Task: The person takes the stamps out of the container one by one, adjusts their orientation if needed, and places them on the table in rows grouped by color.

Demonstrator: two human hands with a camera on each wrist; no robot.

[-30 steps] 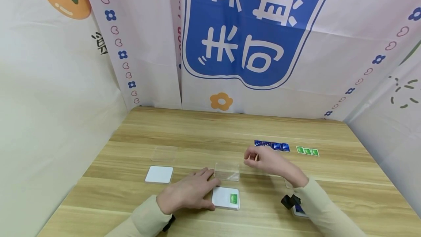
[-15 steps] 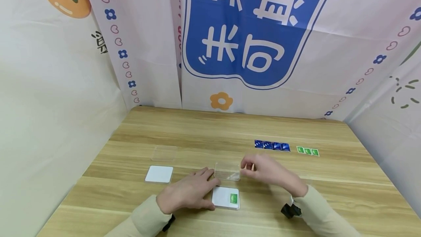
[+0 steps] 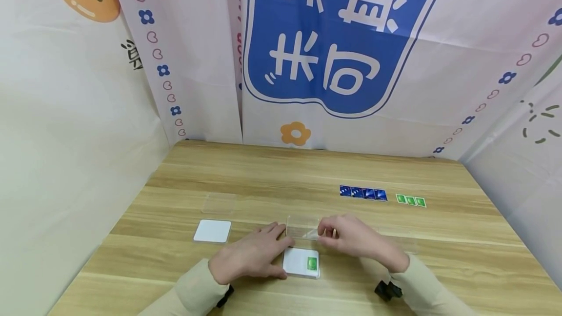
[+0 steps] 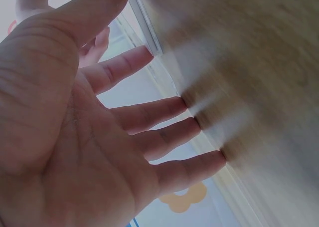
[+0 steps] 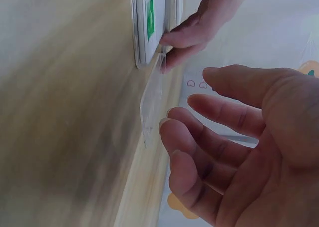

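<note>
Clear cover [image 3: 297, 226] is in reach now, just left of the right hand [image 3: 353, 238], which moved in empty, loosely curled; left hand [image 3: 252, 256] lies spread, touching the white case [image 3: 295, 261].

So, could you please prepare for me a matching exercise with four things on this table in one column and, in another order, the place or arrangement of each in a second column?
Things
1. Blue cards
2. Plain white card
3. Lone green piece
4. Middle clear plastic piece

Places or arrangements
A. Lying on a white surface
B. Between the fingertips of the left hand and the right hand
C. Four in a row
D. Farthest left of these things, in the head view

Right pairs: 1-C, 2-D, 3-A, 4-B
</note>
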